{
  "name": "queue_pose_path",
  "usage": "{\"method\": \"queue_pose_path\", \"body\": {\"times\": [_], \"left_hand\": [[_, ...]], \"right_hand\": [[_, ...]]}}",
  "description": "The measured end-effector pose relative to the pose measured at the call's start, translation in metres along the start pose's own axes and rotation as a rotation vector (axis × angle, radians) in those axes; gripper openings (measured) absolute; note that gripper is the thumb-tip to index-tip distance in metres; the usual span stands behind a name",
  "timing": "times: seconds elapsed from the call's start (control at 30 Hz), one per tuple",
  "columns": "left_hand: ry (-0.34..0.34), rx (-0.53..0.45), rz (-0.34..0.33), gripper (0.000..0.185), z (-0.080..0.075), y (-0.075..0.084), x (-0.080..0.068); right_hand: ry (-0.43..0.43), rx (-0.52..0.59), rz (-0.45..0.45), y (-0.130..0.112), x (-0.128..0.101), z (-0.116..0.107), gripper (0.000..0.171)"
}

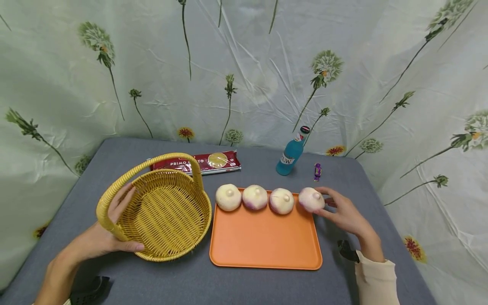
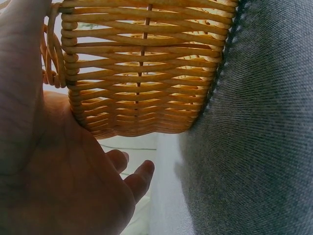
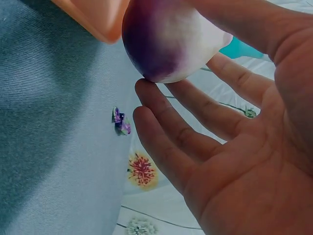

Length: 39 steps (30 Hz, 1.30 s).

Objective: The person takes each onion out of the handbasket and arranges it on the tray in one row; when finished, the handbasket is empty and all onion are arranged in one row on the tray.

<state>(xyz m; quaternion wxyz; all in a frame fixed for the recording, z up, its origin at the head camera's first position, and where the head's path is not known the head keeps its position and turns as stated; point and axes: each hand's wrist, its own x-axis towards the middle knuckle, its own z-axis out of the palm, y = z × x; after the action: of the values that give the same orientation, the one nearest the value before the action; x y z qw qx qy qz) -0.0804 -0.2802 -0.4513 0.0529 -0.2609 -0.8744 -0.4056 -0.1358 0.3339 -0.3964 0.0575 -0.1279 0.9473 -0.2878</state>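
Note:
A yellow wicker basket (image 1: 165,216) with an arched handle stands on the left. My left hand (image 1: 101,237) lies along its outer left side, thumb at the front, fingers extended past the handle's base; the left wrist view shows the hand beside the woven wall (image 2: 142,73). My right hand (image 1: 345,214) pinches a white-and-purple turnip (image 1: 311,200) between thumb and fingers at the back right corner of an orange tray (image 1: 267,241). Whether this turnip touches the tray I cannot tell. Three more turnips, the nearest one (image 1: 281,201) included, line the tray's back edge.
Behind the basket lies a red pasta packet (image 1: 225,162). A blue bottle (image 1: 291,154) is at the back, with a purple wrapped candy (image 1: 318,172) to its right. Floral fabric (image 1: 259,84) hangs behind the grey table (image 1: 183,279).

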Motion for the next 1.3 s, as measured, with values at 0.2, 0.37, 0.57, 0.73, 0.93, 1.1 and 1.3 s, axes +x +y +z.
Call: {"method": "queue_pose_path", "body": {"times": [0.2, 0.37, 0.57, 0.73, 0.93, 1.1, 1.3], "left_hand": [[0.001, 0.012, -0.006, 0.148, 0.001, 0.0, -0.001], [0.001, 0.014, -0.003, 0.148, 0.001, 0.0, 0.0], [0.006, 0.02, 0.01, 0.147, 0.0, 0.0, -0.001], [0.0, 0.01, 0.008, 0.148, 0.0, -0.001, -0.001], [0.01, -0.03, 0.047, 0.151, 0.0, -0.003, -0.002], [-0.024, -0.123, -0.096, 0.151, -0.008, 0.003, -0.012], [-0.025, -0.096, -0.273, 0.14, -0.032, 0.012, -0.029]], "right_hand": [[-0.01, -0.012, 0.001, 0.004, 0.002, 0.004, 0.064], [-0.018, -0.031, 0.007, 0.007, 0.004, 0.008, 0.065], [-0.03, -0.031, -0.011, 0.004, 0.008, 0.01, 0.064], [-0.047, -0.033, -0.018, -0.002, 0.009, 0.011, 0.064], [-0.039, -0.03, -0.014, 0.0, 0.008, 0.012, 0.068], [-0.028, -0.031, 0.011, 0.003, 0.003, 0.01, 0.07], [0.032, -0.041, 0.011, 0.007, -0.009, 0.0, 0.066]]}}
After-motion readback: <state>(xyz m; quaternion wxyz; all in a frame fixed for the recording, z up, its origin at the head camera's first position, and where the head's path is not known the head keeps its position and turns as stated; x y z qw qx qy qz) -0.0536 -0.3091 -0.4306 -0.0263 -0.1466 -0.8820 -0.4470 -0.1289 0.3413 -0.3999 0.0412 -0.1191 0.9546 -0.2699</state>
